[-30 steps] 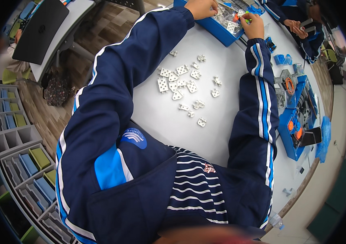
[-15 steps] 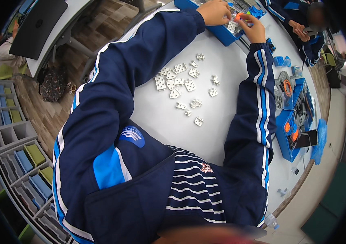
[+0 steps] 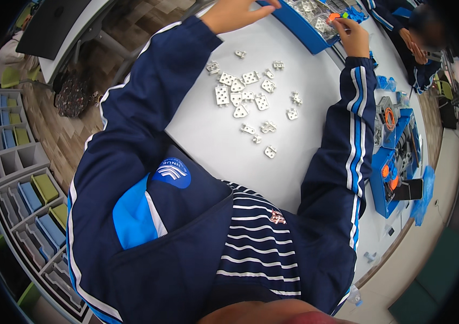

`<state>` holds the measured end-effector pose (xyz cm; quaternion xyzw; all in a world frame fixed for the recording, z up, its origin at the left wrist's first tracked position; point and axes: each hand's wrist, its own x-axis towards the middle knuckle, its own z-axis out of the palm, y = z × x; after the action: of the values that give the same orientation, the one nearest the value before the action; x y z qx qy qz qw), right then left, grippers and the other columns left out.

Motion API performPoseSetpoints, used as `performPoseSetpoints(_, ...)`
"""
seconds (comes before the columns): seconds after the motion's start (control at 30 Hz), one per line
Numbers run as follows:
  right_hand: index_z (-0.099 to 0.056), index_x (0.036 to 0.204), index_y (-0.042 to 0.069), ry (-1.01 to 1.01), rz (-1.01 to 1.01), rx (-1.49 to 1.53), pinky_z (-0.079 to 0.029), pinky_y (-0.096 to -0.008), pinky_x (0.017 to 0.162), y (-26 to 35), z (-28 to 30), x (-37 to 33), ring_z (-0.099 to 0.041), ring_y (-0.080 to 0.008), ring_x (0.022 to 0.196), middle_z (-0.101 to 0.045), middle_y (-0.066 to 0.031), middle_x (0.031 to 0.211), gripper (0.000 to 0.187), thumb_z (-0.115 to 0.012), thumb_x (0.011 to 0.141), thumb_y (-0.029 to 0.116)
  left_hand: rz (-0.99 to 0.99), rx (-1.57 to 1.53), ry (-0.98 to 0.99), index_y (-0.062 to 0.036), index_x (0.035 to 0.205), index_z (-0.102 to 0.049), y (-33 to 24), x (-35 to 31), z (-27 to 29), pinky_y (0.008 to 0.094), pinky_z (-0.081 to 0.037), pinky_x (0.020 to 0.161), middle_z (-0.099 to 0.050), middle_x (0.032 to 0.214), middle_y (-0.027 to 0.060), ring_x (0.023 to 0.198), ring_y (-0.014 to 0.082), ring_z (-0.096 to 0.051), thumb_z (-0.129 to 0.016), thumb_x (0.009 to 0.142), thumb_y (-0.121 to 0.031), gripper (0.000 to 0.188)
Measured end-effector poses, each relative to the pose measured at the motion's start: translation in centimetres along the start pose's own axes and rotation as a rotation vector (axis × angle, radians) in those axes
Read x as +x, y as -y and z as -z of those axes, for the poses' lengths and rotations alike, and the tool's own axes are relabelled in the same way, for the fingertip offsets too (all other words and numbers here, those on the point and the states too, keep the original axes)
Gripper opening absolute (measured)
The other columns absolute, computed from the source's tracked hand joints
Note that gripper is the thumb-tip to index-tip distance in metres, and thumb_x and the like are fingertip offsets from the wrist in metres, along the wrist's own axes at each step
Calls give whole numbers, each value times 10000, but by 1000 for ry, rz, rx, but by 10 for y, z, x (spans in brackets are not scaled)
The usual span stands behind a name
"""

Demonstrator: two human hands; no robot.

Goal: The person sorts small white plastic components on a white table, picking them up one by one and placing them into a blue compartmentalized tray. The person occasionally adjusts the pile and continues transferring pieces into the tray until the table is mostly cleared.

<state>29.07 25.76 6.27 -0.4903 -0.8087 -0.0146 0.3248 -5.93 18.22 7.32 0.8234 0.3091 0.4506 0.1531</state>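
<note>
My left hand (image 3: 236, 14) is at the top edge, over the table beside a blue box (image 3: 298, 21); part of it is cut off. Its visible fingers are stretched out, with nothing seen in them. Over the right side of the box is my right hand (image 3: 354, 39), fingers curled together next to an orange piece (image 3: 333, 17). Whatever it pinches, if anything, is too small to make out. White perforated connector pieces (image 3: 262, 101) lie scattered on the white table (image 3: 224, 124) between my forearms. The box holds bagged white pieces (image 3: 322, 25) and some blue parts (image 3: 354, 13).
A second blue box (image 3: 381, 178) with grey and orange parts stands to the right, a dark phone-like slab (image 3: 408, 189) at its edge. Blue plastic (image 3: 425, 197) hangs beside it. Another person's hands (image 3: 414, 49) are at the far right.
My left hand has drawn back leftward out of the blue box. Pieces earlier under its sleeve now show. My right hand stays by the orange piece. The whole view has shifted slightly.
</note>
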Motion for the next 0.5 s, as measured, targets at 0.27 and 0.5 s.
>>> performPoseSetpoints(0.27, -792, 1026, 73, 25, -11, 73, -523, -262, 753, 29, -12, -4, -721, -129, 823, -769, -66, 864, 300, -748, 930, 354, 212, 166, 18, -108, 1118, -733, -4, -107, 26, 319, -497, 874, -699, 1171, 38, 1084, 195, -638, -650, 965, -175, 187)
performPoseSetpoints(0.5, -783, 1003, 66, 146, 20, 102, -507, -314, 730, 23, -19, -14, -674, -197, 806, -727, -59, 885, 314, -710, 945, 365, 476, 160, 86, -116, 1176, -715, -41, -155, 31, 298, -480, 839, -633, 1187, 15, 990, 179, -603, -724, 918, -237, 285)
